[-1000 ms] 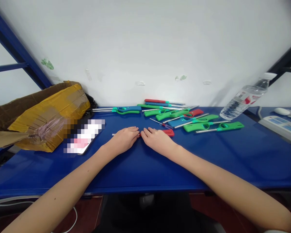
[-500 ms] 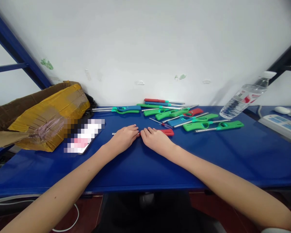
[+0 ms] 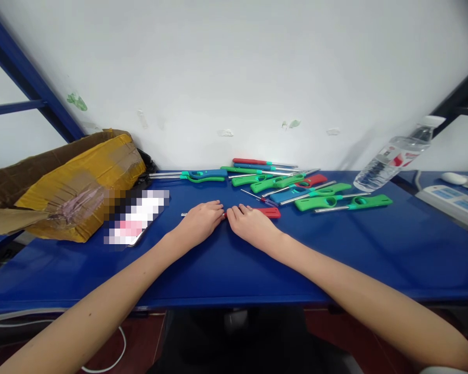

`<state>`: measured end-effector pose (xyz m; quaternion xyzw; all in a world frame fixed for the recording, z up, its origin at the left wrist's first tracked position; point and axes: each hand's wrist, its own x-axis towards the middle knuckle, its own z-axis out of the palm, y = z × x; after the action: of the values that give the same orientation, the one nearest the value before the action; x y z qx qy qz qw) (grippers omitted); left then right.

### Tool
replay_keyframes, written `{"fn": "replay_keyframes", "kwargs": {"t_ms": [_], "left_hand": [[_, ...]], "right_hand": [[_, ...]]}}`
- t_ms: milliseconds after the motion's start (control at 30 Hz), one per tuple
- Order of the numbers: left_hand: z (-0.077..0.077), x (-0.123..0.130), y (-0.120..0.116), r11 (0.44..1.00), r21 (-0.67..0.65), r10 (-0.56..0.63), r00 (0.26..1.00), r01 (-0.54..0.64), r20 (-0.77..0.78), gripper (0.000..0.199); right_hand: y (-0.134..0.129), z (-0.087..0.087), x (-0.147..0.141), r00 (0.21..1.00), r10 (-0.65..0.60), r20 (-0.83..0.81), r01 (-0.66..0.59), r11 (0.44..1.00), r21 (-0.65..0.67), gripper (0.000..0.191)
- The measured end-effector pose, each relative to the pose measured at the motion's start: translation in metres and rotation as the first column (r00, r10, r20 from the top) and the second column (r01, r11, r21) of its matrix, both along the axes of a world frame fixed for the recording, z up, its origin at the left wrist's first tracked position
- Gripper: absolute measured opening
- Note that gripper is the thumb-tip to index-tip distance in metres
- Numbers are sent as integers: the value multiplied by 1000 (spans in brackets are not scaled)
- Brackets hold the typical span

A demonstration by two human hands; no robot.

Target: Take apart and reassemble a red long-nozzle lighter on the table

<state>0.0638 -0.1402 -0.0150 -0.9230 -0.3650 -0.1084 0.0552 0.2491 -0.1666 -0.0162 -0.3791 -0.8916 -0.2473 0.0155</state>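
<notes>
The grip of the left hand [image 3: 203, 221] is closed, fingers curled down over the metal barrel of a red long-nosed lighter [image 3: 273, 213]; the grip of the right hand [image 3: 253, 224] is closed too, around the front of its handle; the exact finger contact is hidden beneath the knuckles. The lighter is held low over the bench [image 3: 237, 270], lying crosswise; its barrel tip is left showing beyond the left hand, and the butt of its handle beyond the right. No clear change is seen against the frames just before; the same hold is kept, so any work being done is judged to be small and masked by the fingers.

Both hands are set palm down, fingertips nearly meeting; the left forearm [image 3: 113, 291] and right forearm [image 3: 359, 283] are angled inward from the near corners, wrists kept low. Just beyond the right hand, a small screwdriver [image 3: 263, 199] is seen; behind it, green, blue and red lighters [image 3: 310, 203] are heaped loosely; a blue-and-green pair [image 3: 206, 174] is laid behind the left hand, and a phone [image 3: 142, 218] is placed to its left, beside a taped cardboard box [image 3: 78, 192].
</notes>
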Motion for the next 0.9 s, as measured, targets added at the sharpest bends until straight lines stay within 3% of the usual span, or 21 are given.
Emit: {"fn": "replay_keyframes", "kwargs": {"t_ms": [200,900], "left_hand": [[1,1,-2,1000,-8,21,1000,-20,10,32],[-1,2,-3,997,-48,64,998,-64,9,26]], "right_hand": [[1,1,1,999,30,21,-30,999,-14,26],[-5,6,-11,997,-81,2,81,994,-69,31]]}}
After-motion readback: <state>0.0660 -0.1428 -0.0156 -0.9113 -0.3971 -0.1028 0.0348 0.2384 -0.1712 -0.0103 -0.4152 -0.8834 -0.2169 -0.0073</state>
